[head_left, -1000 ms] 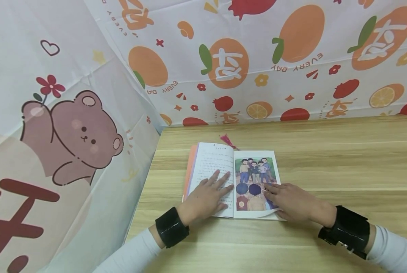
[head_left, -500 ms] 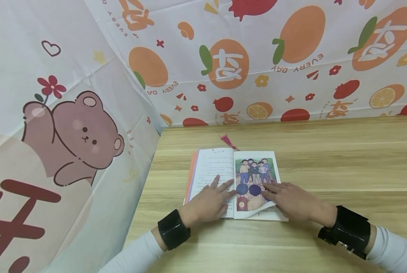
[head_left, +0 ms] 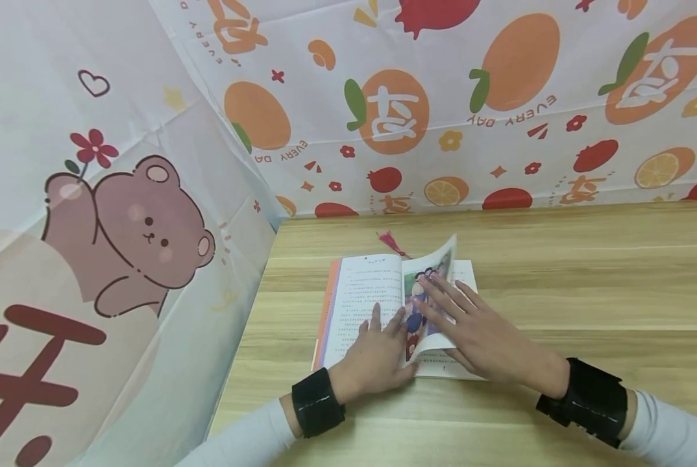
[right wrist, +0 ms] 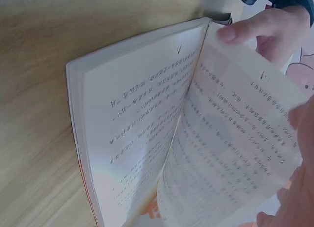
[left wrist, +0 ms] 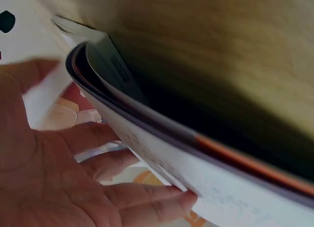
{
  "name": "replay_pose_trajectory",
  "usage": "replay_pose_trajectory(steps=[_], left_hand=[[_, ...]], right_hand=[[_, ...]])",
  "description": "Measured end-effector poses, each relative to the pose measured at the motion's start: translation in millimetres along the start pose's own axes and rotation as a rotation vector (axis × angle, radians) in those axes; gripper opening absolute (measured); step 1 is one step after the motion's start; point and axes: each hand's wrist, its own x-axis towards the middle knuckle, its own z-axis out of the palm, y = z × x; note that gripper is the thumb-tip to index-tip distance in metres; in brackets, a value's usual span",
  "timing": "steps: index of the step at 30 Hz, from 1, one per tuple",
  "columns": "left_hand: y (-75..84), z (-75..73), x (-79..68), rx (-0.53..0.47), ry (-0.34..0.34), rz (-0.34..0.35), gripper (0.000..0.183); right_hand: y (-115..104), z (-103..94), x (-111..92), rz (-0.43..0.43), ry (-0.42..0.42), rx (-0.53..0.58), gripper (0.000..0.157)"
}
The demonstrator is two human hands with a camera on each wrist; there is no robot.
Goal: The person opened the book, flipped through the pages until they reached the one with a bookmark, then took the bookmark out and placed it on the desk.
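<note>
Paperback book (head_left: 378, 305) with white text pages and an orange cover edge lies open on the light wood-grain counter (head_left: 559, 292), close to the counter's left edge and roughly midway between its far and near edges. The left hand (head_left: 378, 357) rests flat on the left-hand text page, fingers (head_left: 376, 319) straight and slightly spread, pinning that side down. The right hand (head_left: 471, 331) has the illustrated right-hand page (head_left: 433, 275) lifted: its fingers lie straight along the picture side while the thumb appears to be tucked beneath, so the sheet is held between them and stands curved, about halfway over toward the spine. In the right wrist view the page's printed underside and the next text page beneath are both exposed.

Judging by this, the page turn is roughly half done: the sheet is up and bending leftward, but it has not yet been laid onto the left stack, and the left hand sits just where it would land, so it would have to lift or slide aside.

A red tassel (head_left: 392, 243) pokes out from the top of the book toward the far edge. To the right the counter runs wide and bare; to the left the book is near the edge, beyond which hangs a printed cloth with a brown bear (head_left: 132, 233), and a fruit-patterned cloth (head_left: 500, 97) rises along the far edge.
</note>
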Motion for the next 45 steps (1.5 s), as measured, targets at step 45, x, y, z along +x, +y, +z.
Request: replay_pose_trajectory(steps=[45], left_hand=[[-28.2,-18.2,-7.3,0.041,-0.115,-0.017,0.049]], right_hand=[[9.7,10.1,-27.2,0.161,-0.462,0.166,0.09]])
